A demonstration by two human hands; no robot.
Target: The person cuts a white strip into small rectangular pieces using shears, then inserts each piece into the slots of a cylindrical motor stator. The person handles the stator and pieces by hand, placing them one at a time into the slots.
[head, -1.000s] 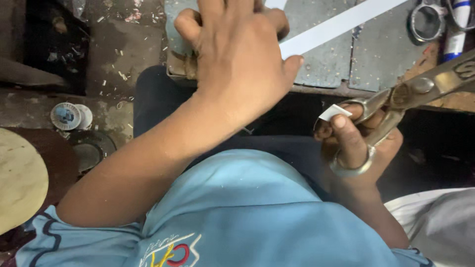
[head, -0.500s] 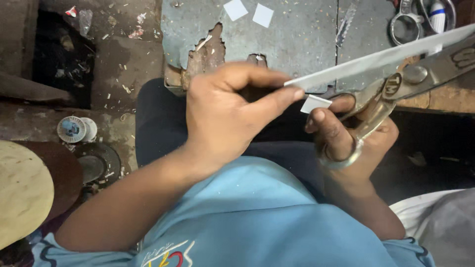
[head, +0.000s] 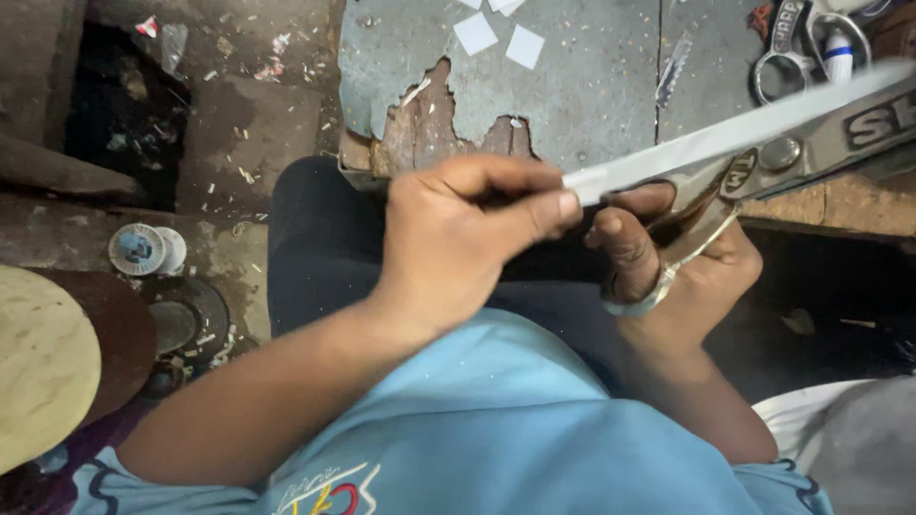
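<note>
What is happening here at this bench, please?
A person in a light blue shirt sits at a worn grey bench. The left hand pinches one end of a long white strip, and the right hand grips large metal shears lying along it. Two small white squares lie on the bench.

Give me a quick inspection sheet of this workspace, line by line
Surface: grey bench top, covering torn to bare brown near its front edge.
Job's things: long white strip lying against large metal shears.
Clutter: small white squares, second pair of scissors, scraps on the floor.
Grippers: left hand pinches the strip's end; right hand grips the shears' handles.
Cables: nothing seen.
Surroundings: thread spool, round pale stool top.
</note>
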